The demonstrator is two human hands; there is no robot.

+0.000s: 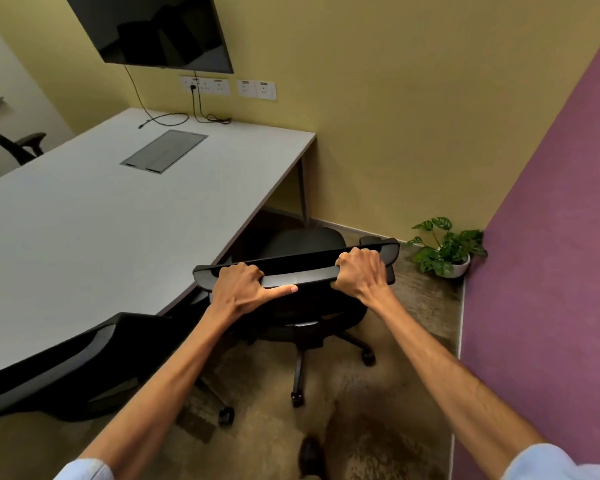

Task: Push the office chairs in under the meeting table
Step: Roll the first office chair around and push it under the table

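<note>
A black office chair (302,271) stands at the right edge of the white meeting table (84,216), its seat partly under the tabletop and its wheeled base out on the carpet. My left hand (243,289) grips the left part of the backrest's top bar, thumb stretched along it. My right hand (361,271) is closed around the right end of the same bar. A second black chair (84,362) sits lower left with its backrest against the table edge. A third chair (18,143) shows at the table's far side.
A potted plant (444,251) stands in the corner where the yellow wall meets the purple wall (551,271) close on the right. A wall screen (160,29), sockets and cables (187,116) are at the table's far end. My shoe (310,455) is on the carpet.
</note>
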